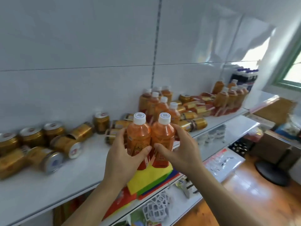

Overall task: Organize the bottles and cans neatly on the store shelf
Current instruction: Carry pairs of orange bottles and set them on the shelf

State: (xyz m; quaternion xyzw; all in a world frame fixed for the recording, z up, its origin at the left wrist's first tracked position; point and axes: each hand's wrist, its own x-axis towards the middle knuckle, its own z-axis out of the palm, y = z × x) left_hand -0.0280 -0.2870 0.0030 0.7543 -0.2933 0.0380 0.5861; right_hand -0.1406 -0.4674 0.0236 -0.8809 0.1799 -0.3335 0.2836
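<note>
While two orange bottles stand side by side, touching, above the front edge of the white shelf (48,185), each is held by one hand. Left hand (121,158): fingers curled partway round the left bottle (138,137), the thumb (143,151) laid across the label at the front and the other fingers wrapped behind the bottle's far-left side; the grip is closed on the bottle. Right hand (180,150): same posture mirrored, thumb (160,146) pressed on the front of the right bottle (162,136), remaining fingers (178,129) curved round its right shoulder. The two thumbs point toward each other, their tips near but apart. Both bottles are upright, with white caps above the fingers. Whether their bases rest on the shelf cannot be told, as the palms cover them.

Beyond the fingertips, a cluster of similar orange bottles (156,103) stands upright near the tiled wall. To the left of the left hand, gold cans (65,144) lie scattered on the shelf, some on their sides, some upright. Beyond and right of the right hand, more gold cans (193,123) lie tipped over, then a further row of orange bottles (231,97). Below the wrists, yellow, green and blue sheets (151,178) lie on a lower glass shelf (236,128).
</note>
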